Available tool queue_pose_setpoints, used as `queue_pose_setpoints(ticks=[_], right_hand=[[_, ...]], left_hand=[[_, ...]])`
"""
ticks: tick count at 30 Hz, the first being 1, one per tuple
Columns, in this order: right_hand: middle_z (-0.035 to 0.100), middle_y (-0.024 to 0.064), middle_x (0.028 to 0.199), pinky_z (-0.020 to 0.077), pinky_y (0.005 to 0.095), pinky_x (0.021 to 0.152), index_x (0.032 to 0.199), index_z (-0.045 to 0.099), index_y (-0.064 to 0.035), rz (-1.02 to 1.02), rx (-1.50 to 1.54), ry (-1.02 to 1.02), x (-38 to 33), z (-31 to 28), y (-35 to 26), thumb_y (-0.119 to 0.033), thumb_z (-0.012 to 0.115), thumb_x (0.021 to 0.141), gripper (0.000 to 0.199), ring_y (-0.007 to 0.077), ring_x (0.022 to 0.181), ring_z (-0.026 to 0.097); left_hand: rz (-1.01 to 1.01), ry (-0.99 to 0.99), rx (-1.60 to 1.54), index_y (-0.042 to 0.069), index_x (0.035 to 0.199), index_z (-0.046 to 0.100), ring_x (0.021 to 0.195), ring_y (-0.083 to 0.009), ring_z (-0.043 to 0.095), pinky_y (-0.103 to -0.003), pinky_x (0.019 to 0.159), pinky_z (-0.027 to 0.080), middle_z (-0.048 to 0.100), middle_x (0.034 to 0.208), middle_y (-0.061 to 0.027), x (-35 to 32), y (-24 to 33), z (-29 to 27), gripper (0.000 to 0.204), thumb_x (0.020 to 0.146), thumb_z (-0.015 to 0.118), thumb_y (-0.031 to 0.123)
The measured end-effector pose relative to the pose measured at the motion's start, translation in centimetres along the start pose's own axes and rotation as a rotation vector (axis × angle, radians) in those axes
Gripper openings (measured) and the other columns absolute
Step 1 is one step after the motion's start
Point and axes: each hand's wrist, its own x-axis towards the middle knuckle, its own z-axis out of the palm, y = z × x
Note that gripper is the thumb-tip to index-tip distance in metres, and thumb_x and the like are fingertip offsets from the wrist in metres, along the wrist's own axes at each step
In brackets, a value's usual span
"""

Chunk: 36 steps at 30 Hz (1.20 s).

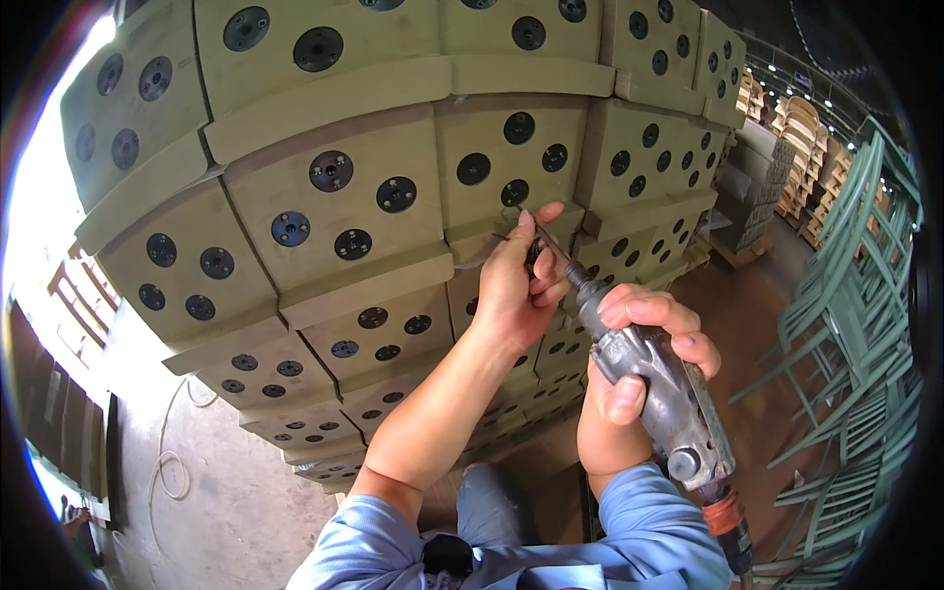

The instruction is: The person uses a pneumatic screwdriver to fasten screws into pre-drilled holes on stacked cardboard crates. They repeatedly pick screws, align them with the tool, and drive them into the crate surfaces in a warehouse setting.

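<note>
One power screwdriver [661, 393], at four o'clock, looks heavy and rigid — best held round its grey body [678, 418], as the right hand [649, 313] grips it; the left hand [516, 285] curls near the bit [556, 246] — whether pinching anything, I cannot tell.

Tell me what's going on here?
A person grips a power driver in the right hand, its slim bit angled up toward the lowest of four black round discs on a stacked olive-tan block. The left hand is raised beside the bit, fingers curled near something dark, too unclear to identify. Whether the tip touches the disc can't be told. Green metal frames are piled at right.
</note>
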Motion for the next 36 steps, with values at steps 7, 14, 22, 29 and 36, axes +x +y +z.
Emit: queue_pose_setpoints(ticks=[7, 14, 22, 29, 36], right_hand=[[0.062, 0.0197, 0.119, 0.0588, 0.0488, 0.084, 0.129, 0.038, -0.0134, -0.080, 0.035, 0.096, -0.1, 0.4, 2.4, -0.027, 0.075, 0.093, 0.053, 0.0292, 0.090, 0.066], [0.063, 0.0223, 0.116, 0.0595, 0.0484, 0.081, 0.128, 0.038, -0.0117, -0.127, 0.064, 0.163, 0.0, 0.9, 3.2, -0.029, 0.075, 0.093, 0.054, 0.0286, 0.086, 0.066], [0.063, 0.0230, 0.115, 0.0599, 0.0467, 0.080, 0.128, 0.037, -0.0107, -0.149, 0.052, 0.143, 0.1, 1.2, 3.3, -0.028, 0.074, 0.094, 0.053, 0.0283, 0.086, 0.067], [0.062, 0.0228, 0.116, 0.0600, 0.0480, 0.081, 0.128, 0.038, -0.0108, -0.134, 0.044, 0.160, -0.1, 1.3, 3.1, -0.028, 0.074, 0.094, 0.053, 0.0281, 0.086, 0.067], [0.062, 0.0239, 0.114, 0.0552, 0.0453, 0.072, 0.131, 0.040, -0.0105, -0.168, 0.007, 0.157, -0.1, 1.5, 3.3, -0.036, 0.070, 0.093, 0.054, 0.0265, 0.082, 0.063]], left_hand=[[0.033, 0.039, 0.009, 0.004, 0.136, 0.052, 0.050, -0.0082, 0.028, -0.025, 0.049, 0.024, 0.042, 0.061, 0.0028, 0.5, 0.0, -0.1, 0.040, 0.115, 0.038, 0.035], [0.045, 0.076, 0.030, 0.004, 0.137, 0.052, 0.050, -0.0082, 0.027, -0.025, 0.049, 0.024, 0.042, 0.060, 0.0029, 0.5, 0.0, 0.3, 0.041, 0.114, 0.039, 0.036], [0.052, 0.046, 0.020, 0.004, 0.140, 0.051, 0.051, -0.0071, 0.026, -0.024, 0.049, 0.023, 0.040, 0.062, 0.0049, 0.6, -0.2, 0.1, 0.044, 0.114, 0.040, 0.037], [0.052, 0.040, 0.020, 0.004, 0.140, 0.051, 0.051, -0.0070, 0.026, -0.024, 0.048, 0.022, 0.041, 0.062, 0.0047, 0.8, -0.3, -0.1, 0.044, 0.114, 0.040, 0.037], [0.052, 0.032, 0.020, 0.005, 0.136, 0.053, 0.050, -0.0083, 0.025, -0.025, 0.048, 0.023, 0.042, 0.060, 0.0035, 0.9, -0.1, -0.3, 0.041, 0.114, 0.039, 0.037]])
